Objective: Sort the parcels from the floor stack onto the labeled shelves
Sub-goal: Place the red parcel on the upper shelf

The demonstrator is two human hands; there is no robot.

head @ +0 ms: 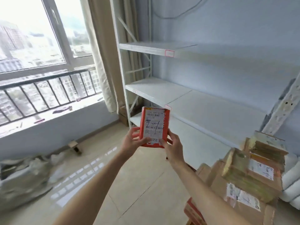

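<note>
We are holding up a red parcel [155, 126] with both hands in front of the white shelving [203, 101]. Our left hand [132, 141] is gripping the parcel's lower left edge, thumb lying on the front near the white label [154, 125], fingers curling behind. Our right hand [174, 147] is gripping the lower right corner, thumb pressing on the bottom of the label, fingers wrapping round the side. The parcel is standing upright, clear of the shelving, its top edge overlapping the front lip of the middle shelf from our viewpoint. On the label, handwritten black marks are reading "2-1" over printed barcodes.

The shelving is standing against the blue wall; small pink-edged tags [169, 53] are sitting on the front lips, their text too blurred to read. To the right of the shelving's lower end, a stack of brown cardboard boxes [248, 179] is sitting on the tiled floor, each showing a white sticker. To the left of the shelving, a beige curtain [103, 51] is hanging beside a window [37, 38] with a dark railing. Further left of the shelving, pale crumpled bags [24, 179] are lying on the floor.
</note>
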